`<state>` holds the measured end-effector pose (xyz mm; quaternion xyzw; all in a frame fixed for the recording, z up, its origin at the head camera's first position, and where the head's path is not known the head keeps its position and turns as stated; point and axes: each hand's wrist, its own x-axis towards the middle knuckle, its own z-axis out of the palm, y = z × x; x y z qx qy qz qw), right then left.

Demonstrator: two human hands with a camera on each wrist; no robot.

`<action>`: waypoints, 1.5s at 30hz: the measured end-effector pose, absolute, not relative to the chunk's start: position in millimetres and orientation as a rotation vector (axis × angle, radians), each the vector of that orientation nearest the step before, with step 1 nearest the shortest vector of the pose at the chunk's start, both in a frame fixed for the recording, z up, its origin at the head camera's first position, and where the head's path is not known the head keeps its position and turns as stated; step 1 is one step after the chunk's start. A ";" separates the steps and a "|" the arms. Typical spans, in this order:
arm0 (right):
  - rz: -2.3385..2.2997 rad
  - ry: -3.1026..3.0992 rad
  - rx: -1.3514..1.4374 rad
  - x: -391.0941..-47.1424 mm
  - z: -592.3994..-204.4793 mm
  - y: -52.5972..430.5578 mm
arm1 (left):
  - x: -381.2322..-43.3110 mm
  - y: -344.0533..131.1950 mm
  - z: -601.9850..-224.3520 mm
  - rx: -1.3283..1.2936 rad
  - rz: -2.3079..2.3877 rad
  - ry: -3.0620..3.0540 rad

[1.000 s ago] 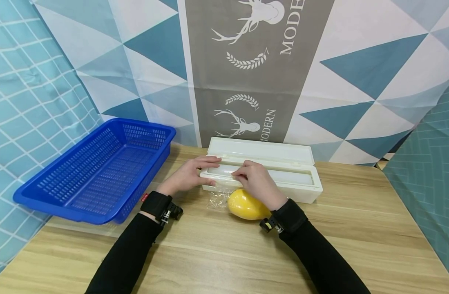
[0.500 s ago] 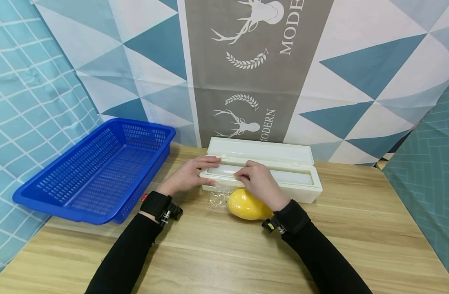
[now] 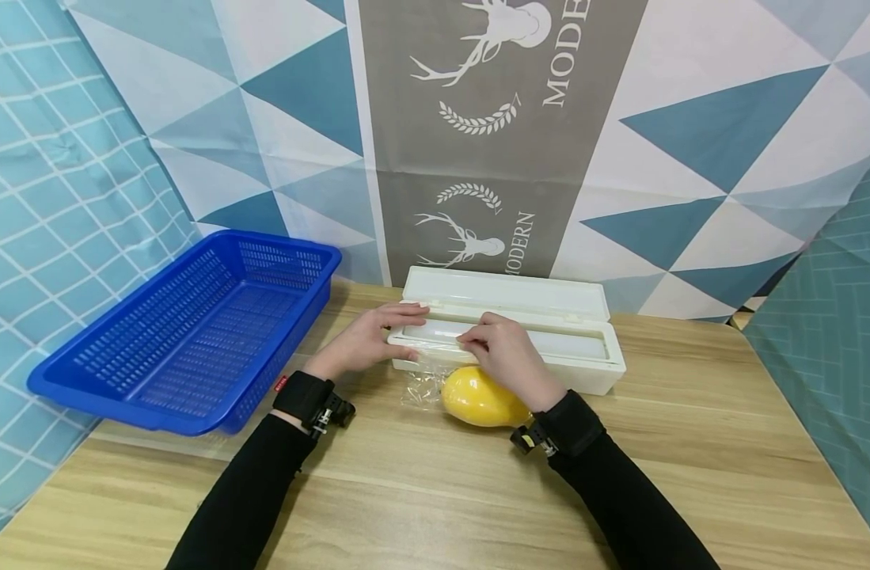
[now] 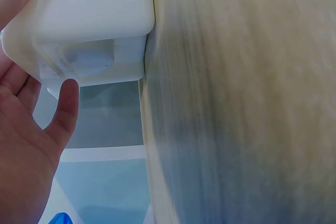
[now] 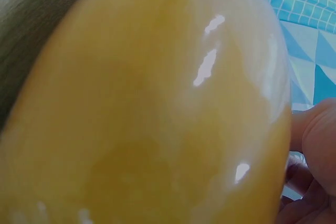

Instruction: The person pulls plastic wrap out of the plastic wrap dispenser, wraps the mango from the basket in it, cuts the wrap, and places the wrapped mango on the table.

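A long white cling film dispenser box has its lid raised at the back and a pale roll inside. My left hand grips its left end, fingers over the top and thumb at the front; in the left wrist view the thumb lies by the end wall. My right hand pinches a small slider on the front rim, mostly hidden by the fingertips. Clear film hangs before the box, beside a glossy yellow fruit under my right hand. The fruit fills most of the right wrist view.
A blue slotted plastic basket stands on the left of the wooden table. Patterned cloth hangs right behind the box, with tiled-pattern cloths at both sides.
My right hand has slid slightly to the right along the box's front rim. The left hand, box, fruit and basket stay where they were.
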<state>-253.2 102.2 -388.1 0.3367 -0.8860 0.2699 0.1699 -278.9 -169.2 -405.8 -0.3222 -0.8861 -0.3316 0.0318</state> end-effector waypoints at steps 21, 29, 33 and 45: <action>0.771 -2.530 0.936 -252.8 -389.3 109.2 | -278.5 -168.5 -406.5 -0.991 -1.031 -2.711; 0.760 -2.529 0.938 -253.3 -390.3 113.4 | -279.6 -169.0 -407.3 -0.999 -1.024 -2.707; 0.759 -2.540 0.932 -253.4 -390.2 115.8 | -279.9 -169.3 -407.2 -1.001 -1.036 -2.707; 0.769 -2.544 0.919 -251.3 -388.7 122.0 | -279.3 -169.7 -406.9 -0.988 -1.040 -2.715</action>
